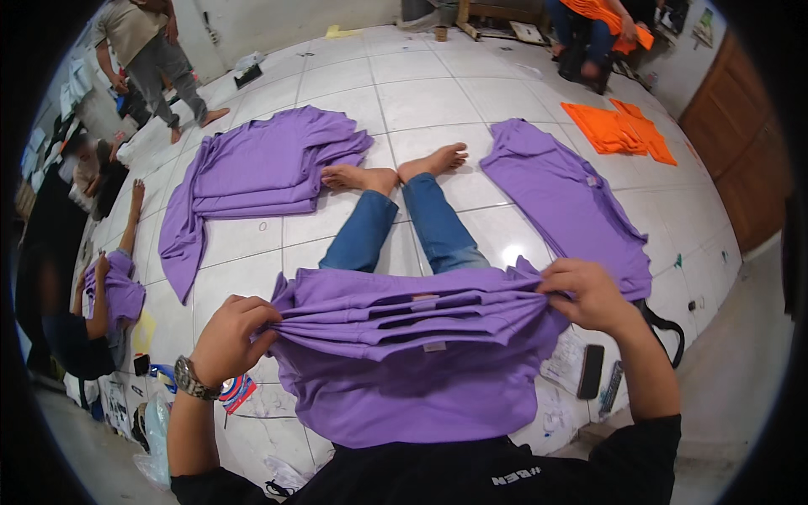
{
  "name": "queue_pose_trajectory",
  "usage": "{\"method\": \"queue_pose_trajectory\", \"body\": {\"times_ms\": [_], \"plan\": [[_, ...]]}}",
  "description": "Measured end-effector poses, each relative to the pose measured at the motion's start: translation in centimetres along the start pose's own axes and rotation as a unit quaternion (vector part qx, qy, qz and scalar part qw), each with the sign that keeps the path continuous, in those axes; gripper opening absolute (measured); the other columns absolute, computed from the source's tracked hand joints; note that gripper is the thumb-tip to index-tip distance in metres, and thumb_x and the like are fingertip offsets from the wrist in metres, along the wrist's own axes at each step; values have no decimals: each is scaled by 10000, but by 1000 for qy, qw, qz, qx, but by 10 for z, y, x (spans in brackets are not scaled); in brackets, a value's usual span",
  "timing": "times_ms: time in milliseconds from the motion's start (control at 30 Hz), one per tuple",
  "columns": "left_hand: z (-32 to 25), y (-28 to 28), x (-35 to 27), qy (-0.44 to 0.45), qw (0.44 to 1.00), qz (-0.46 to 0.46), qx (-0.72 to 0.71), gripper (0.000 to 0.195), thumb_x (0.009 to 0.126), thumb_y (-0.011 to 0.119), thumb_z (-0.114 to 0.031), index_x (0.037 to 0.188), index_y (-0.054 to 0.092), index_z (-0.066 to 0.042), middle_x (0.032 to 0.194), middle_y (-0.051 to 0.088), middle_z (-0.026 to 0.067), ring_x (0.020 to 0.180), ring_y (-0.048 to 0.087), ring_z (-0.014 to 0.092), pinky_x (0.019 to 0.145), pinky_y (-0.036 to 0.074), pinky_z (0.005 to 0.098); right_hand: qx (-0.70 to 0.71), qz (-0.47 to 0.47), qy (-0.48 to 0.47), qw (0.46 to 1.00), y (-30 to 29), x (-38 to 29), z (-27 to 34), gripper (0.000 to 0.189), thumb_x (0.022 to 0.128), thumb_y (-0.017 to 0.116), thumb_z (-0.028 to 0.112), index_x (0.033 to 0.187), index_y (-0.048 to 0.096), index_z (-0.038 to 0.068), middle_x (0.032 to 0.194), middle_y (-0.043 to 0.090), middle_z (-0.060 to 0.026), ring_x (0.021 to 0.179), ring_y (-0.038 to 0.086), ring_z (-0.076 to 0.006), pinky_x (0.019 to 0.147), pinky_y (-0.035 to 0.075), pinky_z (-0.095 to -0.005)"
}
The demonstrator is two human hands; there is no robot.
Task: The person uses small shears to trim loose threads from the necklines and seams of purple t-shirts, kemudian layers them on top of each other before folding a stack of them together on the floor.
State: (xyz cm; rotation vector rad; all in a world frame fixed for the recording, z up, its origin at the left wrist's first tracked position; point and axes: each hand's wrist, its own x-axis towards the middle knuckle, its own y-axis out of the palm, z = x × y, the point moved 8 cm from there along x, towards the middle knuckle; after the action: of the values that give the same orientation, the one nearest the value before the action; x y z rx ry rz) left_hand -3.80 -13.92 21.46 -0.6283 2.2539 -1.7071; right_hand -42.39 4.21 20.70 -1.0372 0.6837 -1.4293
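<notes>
Several layered purple shirts (416,391) lie across my lap, their neck openings stacked one behind another with small labels showing. My left hand (237,338) pinches the gathered layers at the left, and a metal-band watch (192,377) is on that wrist. At the right end, my right hand (584,293) grips the same layers, so the fabric is stretched between both hands. Beyond my left foot rests a stack of folded purple shirts (252,164), one sleeve trailing toward me. Another pile of purple shirts (562,196) lies on the floor to the right of my legs.
Folded orange garments (606,129) lie at the far right before a wooden door (732,132). A smartphone (590,372) and a remote control (611,386) are near my right elbow. One person (148,44) stands far left; another (82,334) sits at left handling purple fabric.
</notes>
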Motion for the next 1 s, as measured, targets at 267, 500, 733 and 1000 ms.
{"method": "queue_pose_trajectory", "body": {"times_ms": [267,500,733,1000], "plan": [[-16,131,-76,100,971,-162,142,392,732,716,-15,1124,693,-30,1026,684,106,996,670,274,891,500,460,-244,-133,-181,943,118,-95,15,230,691,651,131,882,688,8,1014,675,-116,943,652,-287,855,534,-442],[-45,117,-59,-26,990,-90,109,395,719,747,-122,1108,712,-63,1132,665,93,1142,627,292,1047,418,508,-116,-214,-29,969,122,-148,-19,361,791,715,76,1142,638,42,1233,633,-155,1173,598,-351,1025,474,-509],[-149,121,18,90,973,-200,-72,350,733,801,-112,1066,716,-49,1053,676,101,984,650,296,840,508,443,-121,-95,263,953,191,-225,-125,358,768,693,33,1121,641,22,1188,630,-183,1101,601,-364,932,487,-453],[-183,194,85,53,974,-153,-159,222,782,813,-112,964,707,-44,953,674,91,850,662,285,711,528,389,-179,73,265,945,260,-230,-157,242,804,611,78,1033,661,15,1079,642,-144,939,614,-334,769,526,-482]]}}
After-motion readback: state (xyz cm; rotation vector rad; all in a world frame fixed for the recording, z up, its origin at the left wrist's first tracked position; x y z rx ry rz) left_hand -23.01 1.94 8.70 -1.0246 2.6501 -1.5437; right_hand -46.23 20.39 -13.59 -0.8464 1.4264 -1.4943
